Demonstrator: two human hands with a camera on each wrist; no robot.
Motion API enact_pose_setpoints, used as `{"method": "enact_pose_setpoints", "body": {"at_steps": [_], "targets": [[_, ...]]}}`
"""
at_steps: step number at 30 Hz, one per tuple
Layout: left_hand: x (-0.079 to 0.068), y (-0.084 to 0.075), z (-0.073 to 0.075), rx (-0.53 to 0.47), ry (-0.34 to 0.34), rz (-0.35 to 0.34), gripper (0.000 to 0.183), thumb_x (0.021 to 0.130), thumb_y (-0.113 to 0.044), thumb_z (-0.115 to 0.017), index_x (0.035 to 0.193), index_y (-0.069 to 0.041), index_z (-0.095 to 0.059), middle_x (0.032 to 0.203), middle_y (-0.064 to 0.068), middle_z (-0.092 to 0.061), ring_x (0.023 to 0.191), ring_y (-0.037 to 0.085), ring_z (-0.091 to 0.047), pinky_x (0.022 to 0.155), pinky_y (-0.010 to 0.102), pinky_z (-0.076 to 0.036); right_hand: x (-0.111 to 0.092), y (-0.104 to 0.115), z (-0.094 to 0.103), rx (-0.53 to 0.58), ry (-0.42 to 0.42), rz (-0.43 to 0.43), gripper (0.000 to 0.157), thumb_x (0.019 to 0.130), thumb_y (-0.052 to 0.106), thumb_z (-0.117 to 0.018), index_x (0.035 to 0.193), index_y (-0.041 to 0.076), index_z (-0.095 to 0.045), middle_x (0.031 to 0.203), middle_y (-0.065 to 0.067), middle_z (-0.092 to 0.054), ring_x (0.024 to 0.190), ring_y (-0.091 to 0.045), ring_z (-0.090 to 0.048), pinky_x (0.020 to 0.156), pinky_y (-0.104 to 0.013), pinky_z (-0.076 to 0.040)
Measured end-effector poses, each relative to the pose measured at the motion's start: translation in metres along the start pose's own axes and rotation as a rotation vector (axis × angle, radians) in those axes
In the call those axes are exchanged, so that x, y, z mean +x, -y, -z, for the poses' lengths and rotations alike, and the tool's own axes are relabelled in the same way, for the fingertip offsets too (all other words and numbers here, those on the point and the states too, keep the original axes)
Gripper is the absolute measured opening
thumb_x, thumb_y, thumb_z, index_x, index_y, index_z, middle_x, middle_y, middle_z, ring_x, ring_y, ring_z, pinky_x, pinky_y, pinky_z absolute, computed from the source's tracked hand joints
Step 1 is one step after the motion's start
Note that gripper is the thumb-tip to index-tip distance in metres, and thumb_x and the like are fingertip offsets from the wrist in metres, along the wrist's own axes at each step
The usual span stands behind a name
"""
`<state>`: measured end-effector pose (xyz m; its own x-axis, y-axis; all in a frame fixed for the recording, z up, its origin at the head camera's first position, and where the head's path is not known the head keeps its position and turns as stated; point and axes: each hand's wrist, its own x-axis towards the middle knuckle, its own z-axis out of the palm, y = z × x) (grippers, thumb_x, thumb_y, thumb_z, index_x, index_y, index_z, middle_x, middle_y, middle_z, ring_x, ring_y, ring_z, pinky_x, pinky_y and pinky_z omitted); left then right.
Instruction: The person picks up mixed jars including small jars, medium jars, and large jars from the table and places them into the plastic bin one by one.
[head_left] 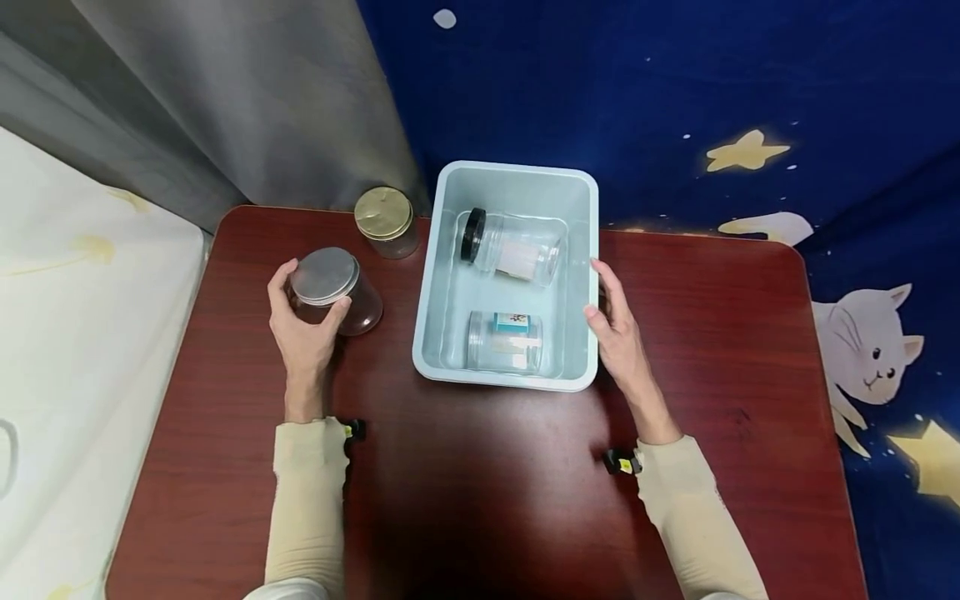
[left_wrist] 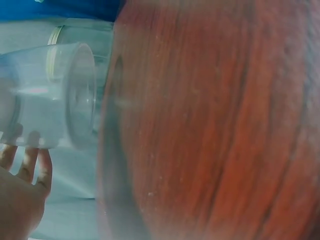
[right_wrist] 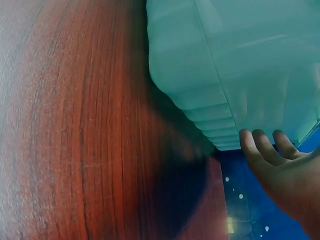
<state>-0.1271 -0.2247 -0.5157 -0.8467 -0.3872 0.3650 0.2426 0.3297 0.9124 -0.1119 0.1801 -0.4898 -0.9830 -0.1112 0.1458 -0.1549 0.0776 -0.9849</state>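
Note:
My left hand (head_left: 306,333) grips a clear jar with a silver lid (head_left: 326,275), thumb on one side and fingers on the other. Its see-through body and round base (left_wrist: 80,95) fill part of the left wrist view; whether the base touches the table cannot be told. At the right side of a light blue plastic bin (head_left: 430,333), my right hand (head_left: 621,337) rests its thumb and index finger on the rim. Other fingertips touch the outer wall (right_wrist: 260,90). Inside the bin lie a clear jar with a black lid (head_left: 517,250) and a clear jar with a blue label (head_left: 506,343), both on their sides.
A clear jar with a gold lid (head_left: 385,217) stands behind the silver-lidded one, left of the bin. All of this is on a reddish-brown wooden table (head_left: 480,475). Grey (head_left: 247,100) and blue star-patterned curtains (head_left: 637,108) hang along the back edge.

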Motion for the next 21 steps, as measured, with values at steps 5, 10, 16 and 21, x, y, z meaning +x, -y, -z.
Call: {"method": "enact_pose_setpoints", "body": {"at_steps": [5, 10, 16, 21], "targets": [[0.0009, -0.0017, -0.0036, -0.042, -0.017, -0.004, 0.075, 0.068, -0.013, -0.084, 0.135, 0.003, -0.053, 0.130, 0.015, -0.059, 0.116, 0.019, -0.055, 0.099, 0.029, -0.037, -0.0014, -0.0009, 0.0013, -0.001, -0.006, -0.011, 0.059, 0.098, -0.004, -0.045, 0.154, 0.003, -0.030, 0.150, -0.027, -0.036, 0.135, -0.036, -0.035, 0.107, -0.030, -0.030], [0.0030, -0.0021, -0.0056, -0.082, -0.008, -0.057, 0.073, 0.071, -0.018, -0.082, 0.135, 0.005, -0.054, 0.131, 0.018, -0.058, 0.116, 0.021, -0.055, 0.103, 0.031, -0.036, -0.0007, -0.0010, 0.0003, -0.014, -0.021, 0.000, 0.059, 0.096, -0.003, -0.045, 0.154, 0.002, -0.031, 0.151, -0.026, -0.037, 0.136, -0.035, -0.035, 0.109, -0.033, -0.029], [0.0022, -0.0013, -0.0096, -0.204, 0.008, -0.039, 0.069, 0.073, -0.013, -0.076, 0.135, 0.003, -0.052, 0.130, 0.018, -0.057, 0.114, 0.025, -0.056, 0.099, 0.031, -0.040, -0.0018, -0.0017, 0.0004, -0.013, -0.027, 0.004, 0.059, 0.096, -0.004, -0.044, 0.153, 0.000, -0.030, 0.151, -0.028, -0.034, 0.137, -0.035, -0.033, 0.108, -0.027, -0.028], [0.0012, -0.0028, -0.0107, -0.237, -0.003, -0.037, 0.069, 0.074, -0.016, -0.074, 0.136, 0.004, -0.051, 0.130, 0.019, -0.055, 0.113, 0.027, -0.055, 0.097, 0.031, -0.040, -0.0010, -0.0011, -0.0005, -0.008, -0.022, 0.007, 0.059, 0.096, -0.004, -0.044, 0.153, 0.000, -0.030, 0.151, -0.028, -0.035, 0.137, -0.036, -0.033, 0.109, -0.030, -0.028]]}}
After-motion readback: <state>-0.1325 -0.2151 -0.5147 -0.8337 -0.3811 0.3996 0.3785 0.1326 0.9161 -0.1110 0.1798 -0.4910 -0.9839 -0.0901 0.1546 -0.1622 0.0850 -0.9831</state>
